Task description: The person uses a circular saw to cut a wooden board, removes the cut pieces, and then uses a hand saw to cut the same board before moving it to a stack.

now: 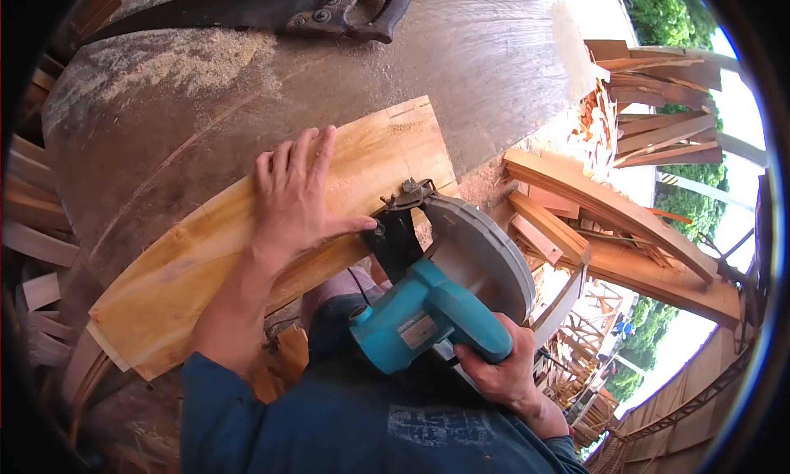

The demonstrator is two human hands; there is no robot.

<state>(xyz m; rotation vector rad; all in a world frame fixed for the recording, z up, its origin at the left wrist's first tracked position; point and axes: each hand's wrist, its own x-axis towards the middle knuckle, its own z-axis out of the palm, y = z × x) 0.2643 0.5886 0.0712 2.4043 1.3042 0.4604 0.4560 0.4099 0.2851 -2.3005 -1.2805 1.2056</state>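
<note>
A sawdust-strewn table [329, 71] bears a smooth, curved-edged wooden board [181, 276], long axis running 8 to 2 o'clock. The teal circular saw [403, 322] meets its 4 o'clock edge, blade contact seemingly hidden. Hands apart: left hand [290, 196], nearer, spread on the board; right hand [506, 371] wrapped round the saw's handle, board toward 11 o'clock.

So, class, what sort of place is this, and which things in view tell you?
Probably a woodworking shop, seemingly partly open to the outdoors. The signs are the circular saw held at the edge of a wide wooden board, the handsaw lying near scattered sawdust, and the piled timber pieces.
</note>
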